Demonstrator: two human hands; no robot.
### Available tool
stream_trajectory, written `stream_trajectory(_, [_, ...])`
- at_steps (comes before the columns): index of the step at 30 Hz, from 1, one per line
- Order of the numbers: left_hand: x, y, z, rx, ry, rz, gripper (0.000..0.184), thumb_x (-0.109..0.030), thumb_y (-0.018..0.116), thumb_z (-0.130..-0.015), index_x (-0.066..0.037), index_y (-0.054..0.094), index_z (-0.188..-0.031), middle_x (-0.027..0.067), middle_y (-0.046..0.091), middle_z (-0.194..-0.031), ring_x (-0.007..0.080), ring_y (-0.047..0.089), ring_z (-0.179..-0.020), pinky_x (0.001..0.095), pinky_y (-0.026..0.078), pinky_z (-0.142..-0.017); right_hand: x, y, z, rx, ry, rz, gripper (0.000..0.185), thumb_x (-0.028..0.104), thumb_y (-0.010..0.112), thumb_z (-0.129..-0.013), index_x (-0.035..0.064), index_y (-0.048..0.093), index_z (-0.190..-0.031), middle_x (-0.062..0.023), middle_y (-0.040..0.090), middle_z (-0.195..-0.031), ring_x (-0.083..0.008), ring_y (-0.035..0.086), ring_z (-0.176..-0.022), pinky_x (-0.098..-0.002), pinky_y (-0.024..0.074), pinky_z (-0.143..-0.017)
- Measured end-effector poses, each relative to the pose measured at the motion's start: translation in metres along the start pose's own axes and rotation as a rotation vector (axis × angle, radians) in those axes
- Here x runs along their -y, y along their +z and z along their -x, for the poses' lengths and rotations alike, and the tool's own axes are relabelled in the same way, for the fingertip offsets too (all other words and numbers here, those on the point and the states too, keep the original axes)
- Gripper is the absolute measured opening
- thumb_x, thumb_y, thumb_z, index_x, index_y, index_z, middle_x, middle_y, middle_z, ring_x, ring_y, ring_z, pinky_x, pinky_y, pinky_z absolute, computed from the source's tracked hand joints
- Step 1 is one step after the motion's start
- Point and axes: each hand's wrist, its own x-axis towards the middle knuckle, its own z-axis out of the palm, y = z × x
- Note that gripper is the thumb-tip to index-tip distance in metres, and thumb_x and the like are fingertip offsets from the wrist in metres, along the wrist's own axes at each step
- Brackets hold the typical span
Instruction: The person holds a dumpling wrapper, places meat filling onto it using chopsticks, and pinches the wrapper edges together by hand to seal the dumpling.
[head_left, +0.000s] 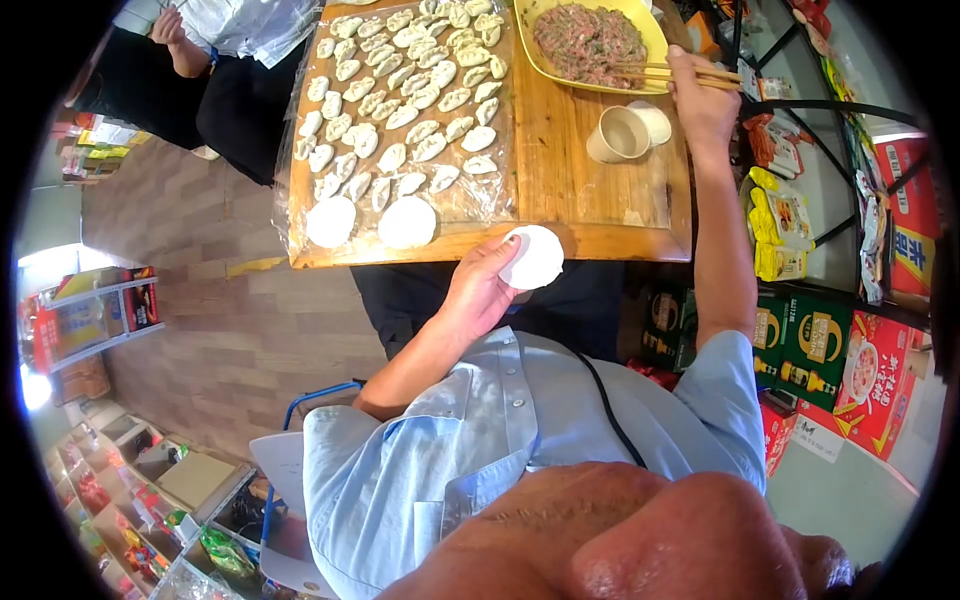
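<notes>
My left hand holds a round white dumpling wrapper by its edge, just off the front edge of the table. A pair of chopsticks is gripped in my right hand, with the tips in the minced meat filling. That filling sits in a yellow bowl at the table's far right. Two more wrappers, one left and one right, lie flat near the front edge. Behind them, many folded dumplings rest in rows on clear plastic film.
Two paper cups, one tipped toward me and one behind it, stand below the bowl on the wooden table. Another person sits at the left. Shelves with packets and boxes line the right side.
</notes>
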Motion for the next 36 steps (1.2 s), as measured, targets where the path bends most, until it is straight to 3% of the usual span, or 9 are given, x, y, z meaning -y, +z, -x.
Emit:
stream_trajectory(3, [-0.002,0.002,0.002,-0.014,-0.006,-0.010,0.037,-0.019,0.058,-0.101,0.006,0.058,-0.127,0.0149,0.069,-0.116,0.0251,0.068,-0.105,0.0386,0.057,-0.093,0.014,-0.008,-0.001,-0.074,0.096,-0.353,0.033,0.027,0.071,-0.093,-0.0061,0.073,-0.096,-0.0051,0.069,-0.075,-0.0114,0.069,-0.066,-0.0220,0.0528,-0.057])
stream_trajectory(6, [-0.003,0.003,0.003,-0.026,0.001,-0.014,0.037,-0.019,0.058,-0.101,0.007,0.056,-0.127,0.0161,0.068,-0.117,0.0258,0.068,-0.106,0.0391,0.057,-0.093,-0.001,0.002,-0.012,-0.097,0.087,-0.526,0.033,0.026,0.069,-0.095,-0.0069,0.071,-0.098,-0.0073,0.070,-0.079,-0.0126,0.069,-0.065,-0.0236,0.0544,-0.058])
stream_trajectory(9, [-0.004,0.001,0.002,-0.042,0.003,-0.009,0.038,-0.018,0.057,-0.101,0.007,0.055,-0.128,0.0167,0.067,-0.118,0.0261,0.068,-0.106,0.0391,0.057,-0.092,-0.012,0.012,-0.020,-0.065,0.147,-0.505,0.035,0.025,0.063,-0.099,-0.0085,0.068,-0.104,-0.0120,0.070,-0.091,-0.0147,0.068,-0.072,-0.0233,0.0539,-0.062])
stream_trajectory(12, [-0.003,-0.003,0.000,-0.025,0.011,-0.004,0.039,-0.019,0.057,-0.101,0.008,0.054,-0.129,0.0171,0.067,-0.119,0.0264,0.068,-0.106,0.0394,0.057,-0.092,-0.019,0.021,-0.024,-0.044,0.177,-0.558,0.034,0.025,0.064,-0.098,-0.0082,0.068,-0.104,-0.0129,0.070,-0.093,-0.0160,0.069,-0.072,-0.0244,0.0564,-0.065])
stream_trajectory(22, [-0.005,-0.005,0.001,-0.031,0.026,0.006,0.038,-0.020,0.058,-0.101,0.007,0.056,-0.128,0.0163,0.068,-0.117,0.0255,0.069,-0.104,0.0381,0.058,-0.091,-0.021,0.041,-0.028,-0.045,0.231,-0.555,0.035,0.022,0.067,-0.096,-0.0119,0.066,-0.106,-0.0151,0.070,-0.094,-0.0177,0.070,-0.075,-0.0261,0.0598,-0.067])
stream_trajectory(27, [-0.006,-0.005,0.000,-0.038,0.022,0.000,0.038,-0.020,0.059,-0.101,0.007,0.056,-0.128,0.0163,0.068,-0.116,0.0253,0.069,-0.104,0.0385,0.058,-0.091,-0.029,0.048,-0.030,-0.024,0.218,-0.597,0.036,0.023,0.069,-0.094,-0.0102,0.066,-0.107,-0.0139,0.071,-0.087,-0.0172,0.071,-0.071,-0.0262,0.0584,-0.063])
stream_trajectory(36, [-0.005,-0.004,0.001,-0.045,0.017,0.012,0.038,-0.019,0.059,-0.101,0.007,0.056,-0.128,0.0170,0.067,-0.119,0.0265,0.068,-0.106,0.0399,0.058,-0.093,-0.021,0.047,-0.026,-0.009,0.269,-0.627,0.036,0.019,0.068,-0.095,-0.0138,0.063,-0.108,-0.0169,0.070,-0.093,-0.0201,0.071,-0.072,-0.0269,0.0604,-0.065])
